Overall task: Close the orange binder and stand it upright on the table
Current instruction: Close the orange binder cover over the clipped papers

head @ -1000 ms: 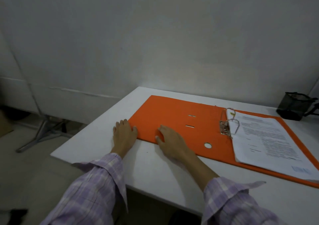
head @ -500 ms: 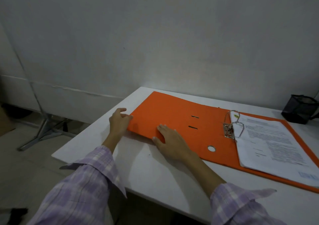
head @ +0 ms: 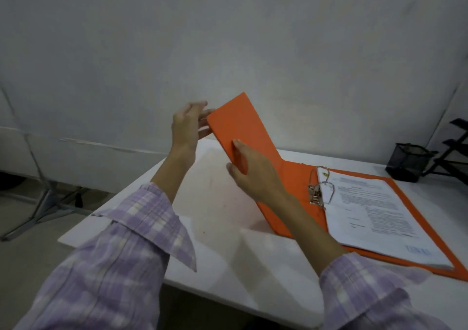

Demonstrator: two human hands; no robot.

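Note:
The orange binder lies open on the white table, its left cover raised steeply off the tabletop. My left hand holds the cover's far left edge, fingers behind it. My right hand grips the cover's near edge, thumb on the inner face. The back cover stays flat on the table, with a stack of printed papers on it. The metal ring mechanism stands beside the spine with its rings shut.
A black mesh pen holder stands at the table's far right, next to a black rack. A grey wall rises just behind the table. Metal legs of a stand rest on the floor to the left.
Both hands have lifted the binder's left cover from flat on the table to a steep angle, swinging it up toward the papers.

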